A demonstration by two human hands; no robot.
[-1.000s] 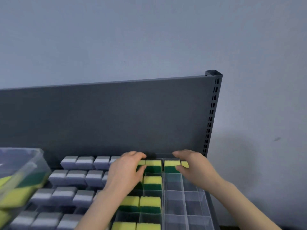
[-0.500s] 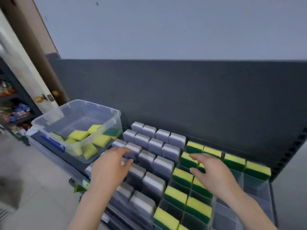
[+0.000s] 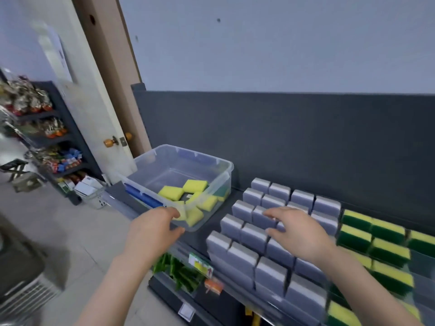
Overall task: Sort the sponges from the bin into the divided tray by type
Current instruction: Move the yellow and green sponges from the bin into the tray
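A clear plastic bin (image 3: pixel 213 164) stands on the shelf at the left, with several yellow-and-green sponges (image 3: pixel 171 192) lying in it. To its right the divided tray (image 3: pixel 421 260) holds rows of upright grey sponges (image 3: pixel 253 235) and, further right, yellow-and-green sponges (image 3: pixel 388 249). My left hand (image 3: pixel 153 228) hovers at the bin's near corner, fingers apart, holding nothing. My right hand (image 3: pixel 297 230) is spread over the grey sponges, empty as well.
A dark grey back panel (image 3: pixel 282 142) rises behind the shelf. A lower shelf (image 3: pixel 186 276) holds green packets and price tags. At the left are a door with a knob (image 3: pixel 110 142), a rack of packaged goods (image 3: pixel 47 137) and tiled floor (image 3: pixel 70 236).
My view has swung left from the tray's far right end to the bin. Both hands left the yellow-green sponges and moved left; the left one now reaches the bin.
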